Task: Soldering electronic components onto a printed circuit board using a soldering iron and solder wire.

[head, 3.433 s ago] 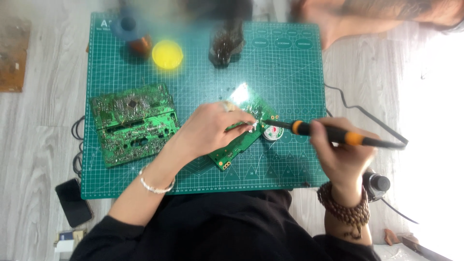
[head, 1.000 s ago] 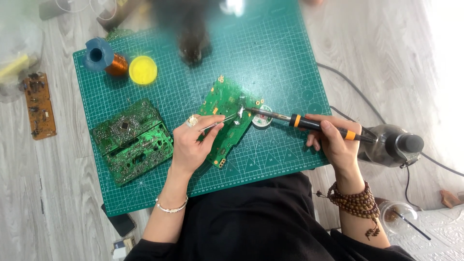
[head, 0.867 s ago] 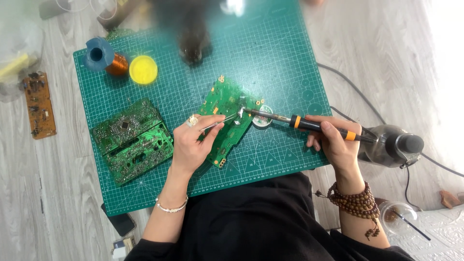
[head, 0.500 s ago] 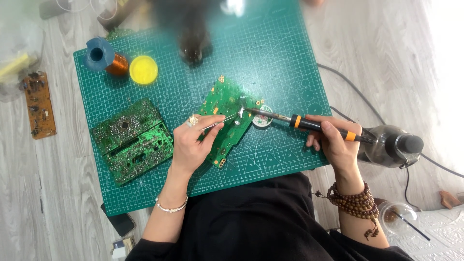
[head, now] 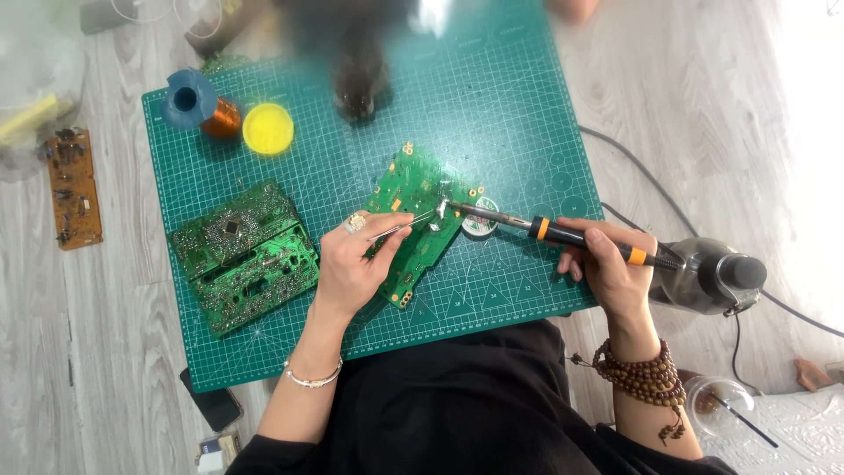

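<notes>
A green circuit board [head: 413, 189] lies tilted in the middle of the green cutting mat [head: 492, 114]. My left hand [head: 352, 264] rests on the board's lower part and pinches metal tweezers [head: 406, 223], whose tips reach a small part near the board's right edge. My right hand [head: 611, 264] grips a soldering iron [head: 563, 235] with a black and orange handle. The iron's tip touches the board next to the tweezer tips. A small round tin [head: 481, 217] sits just right of the board, under the iron's shaft.
Two stacked green boards [head: 242, 255] lie left on the mat. A blue spool of copper wire [head: 200, 104] and a yellow round tin [head: 267, 128] stand at the mat's far left. A brown board [head: 72, 186] lies on the floor. A dark bottle [head: 712, 277] and cables lie right.
Since 3.4 s ago the view has shifted and the hands have settled over the board. Over the last second the tweezers and iron tip stay nearly still at the same spot.
</notes>
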